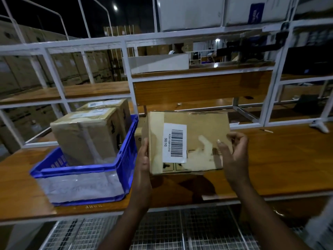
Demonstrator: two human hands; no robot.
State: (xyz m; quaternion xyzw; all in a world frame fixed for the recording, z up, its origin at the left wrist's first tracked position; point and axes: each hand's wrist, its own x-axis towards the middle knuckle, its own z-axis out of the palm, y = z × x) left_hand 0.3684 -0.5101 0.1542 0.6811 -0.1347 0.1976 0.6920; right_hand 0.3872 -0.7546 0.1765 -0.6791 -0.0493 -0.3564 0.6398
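1. Head view, position: the cardboard box (196,134) is held just above the wooden workbench (281,159), close to the right of the blue crate (77,168), which holds two taller boxes (86,136).
2. Head view, hands: the left hand (144,157) clasps the box's left edge with the thumb on the front face. The right hand (234,154) curls round the right edge, its thumb pressing the face.
3. Head view, handling: the box looks light enough for a two-hand carry. It seems stiff at the edges, but its skin is torn and scuffed near the right thumb, so the face may give. The short ends, where the hands sit, are the soundest hold.
4. Head view, orientation: the long axis runs left to right between the hands. The labelled face tilts up toward the camera, and the barcode label (174,143) is turned a quarter, reading sideways.
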